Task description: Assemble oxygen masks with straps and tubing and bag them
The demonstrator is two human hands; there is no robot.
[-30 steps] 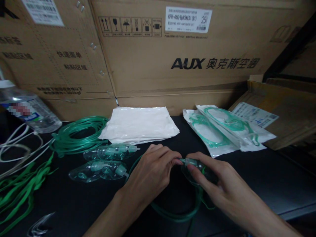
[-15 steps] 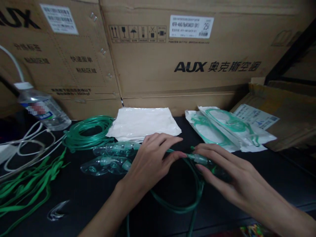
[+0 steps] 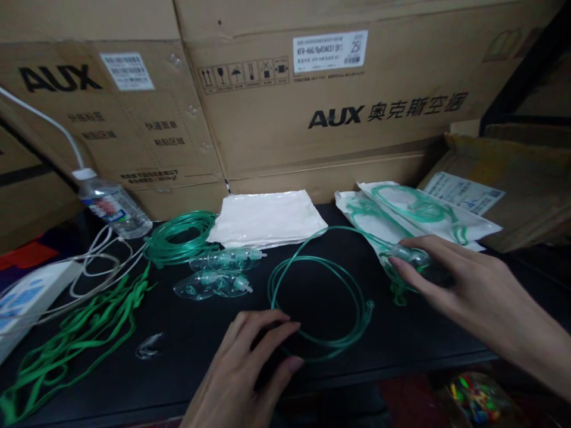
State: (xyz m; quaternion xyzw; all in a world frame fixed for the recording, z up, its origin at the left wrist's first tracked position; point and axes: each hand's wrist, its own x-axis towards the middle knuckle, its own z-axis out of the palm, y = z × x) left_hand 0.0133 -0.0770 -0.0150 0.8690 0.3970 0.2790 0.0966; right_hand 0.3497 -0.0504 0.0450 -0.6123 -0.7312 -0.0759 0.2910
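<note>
Black table (image 3: 446,333) — two loose masks (image 3: 214,284); right hand (image 3: 450,279) grips third mask (image 3: 413,257), left hand (image 3: 250,368) open.

A thin green tube (image 3: 312,297) lies in a loose coil, its end joined to a clear mask (image 3: 413,258).

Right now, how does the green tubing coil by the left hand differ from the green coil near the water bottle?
The tubing coil by the left hand is one or two loose, wide loops; the coil near the water bottle is many turns bunched tight. The loose one runs back to the mask under the right hand, and the left hand rests at its near edge; the bunched one lies untouched. Both are translucent green tubing, flat on the black table.
</note>
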